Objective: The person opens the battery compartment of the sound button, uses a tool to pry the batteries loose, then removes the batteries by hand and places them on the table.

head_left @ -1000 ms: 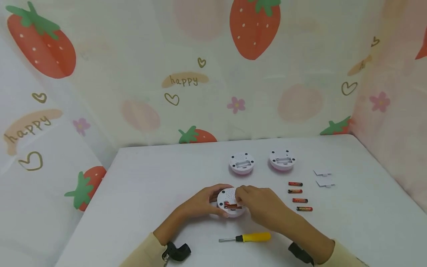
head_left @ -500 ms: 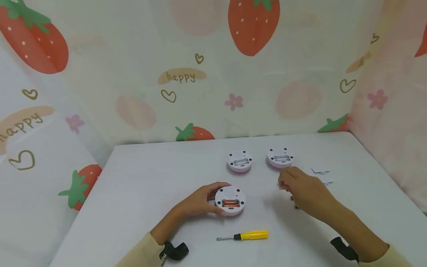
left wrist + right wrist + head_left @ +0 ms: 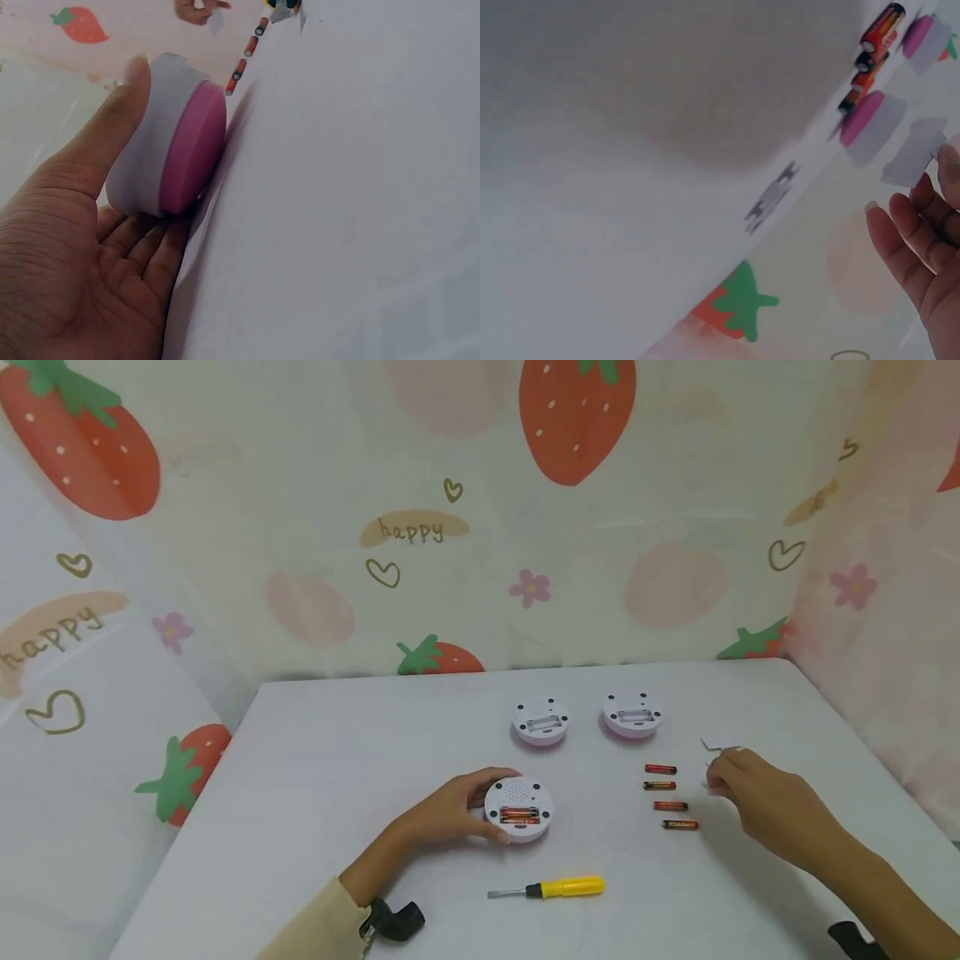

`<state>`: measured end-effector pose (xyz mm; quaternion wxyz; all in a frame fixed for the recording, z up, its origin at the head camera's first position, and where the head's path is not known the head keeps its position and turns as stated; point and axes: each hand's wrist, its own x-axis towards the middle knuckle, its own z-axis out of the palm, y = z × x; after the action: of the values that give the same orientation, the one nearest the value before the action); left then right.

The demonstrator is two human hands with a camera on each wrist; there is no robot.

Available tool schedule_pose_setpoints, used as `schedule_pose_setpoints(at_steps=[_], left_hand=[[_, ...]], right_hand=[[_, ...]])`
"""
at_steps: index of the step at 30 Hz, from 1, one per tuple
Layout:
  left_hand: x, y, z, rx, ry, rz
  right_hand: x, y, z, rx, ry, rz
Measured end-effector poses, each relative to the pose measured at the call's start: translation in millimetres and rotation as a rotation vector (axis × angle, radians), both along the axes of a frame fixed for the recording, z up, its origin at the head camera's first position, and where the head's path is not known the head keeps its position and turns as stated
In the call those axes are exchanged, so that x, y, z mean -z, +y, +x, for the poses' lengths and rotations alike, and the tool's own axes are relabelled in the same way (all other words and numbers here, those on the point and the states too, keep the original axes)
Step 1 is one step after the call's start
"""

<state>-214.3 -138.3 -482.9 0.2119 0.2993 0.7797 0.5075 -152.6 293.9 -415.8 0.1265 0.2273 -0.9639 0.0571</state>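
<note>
My left hand grips a round white device from its left side, thumb at the near rim, fingers round the far side. Its underside faces up, and two red batteries lie side by side in its uncovered compartment. The left wrist view shows the device's pink lower part close over the table. Off to the right, my right hand pinches a thin white battery cover between thumb and fingers, raised above the tabletop. Beyond that hand lies another white cover, partly hidden.
Several loose batteries lie in a column left of my right hand. Two more upturned devices, one at left and one at right, stand farther back with bare compartments. A yellow-handled screwdriver lies in front. A strawberry-print backdrop borders the table.
My right hand has left the held device, passed right over the loose batteries and picked up a battery cover. My left hand keeps its grip on the device.
</note>
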Motion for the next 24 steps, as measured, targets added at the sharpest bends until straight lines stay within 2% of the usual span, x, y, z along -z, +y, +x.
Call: schedule_pose_setpoints(at_steps=[6, 13, 24], left_hand=[[-1.9, -3.1, 1.5, -0.007, -0.002, -0.001], [-1.3, -1.6, 1.3, -0.017, -0.014, -0.016], [-1.0, -0.8, 1.1, -0.007, -0.012, -0.004]], right_hand=[[11.7, 24.8, -3.4, 0.038, -0.064, 0.035], [16.0, 38.2, -8.5, 0.082, -0.176, 0.066], [19.8, 43.1, -12.7, 0.049, -0.186, 0.089]])
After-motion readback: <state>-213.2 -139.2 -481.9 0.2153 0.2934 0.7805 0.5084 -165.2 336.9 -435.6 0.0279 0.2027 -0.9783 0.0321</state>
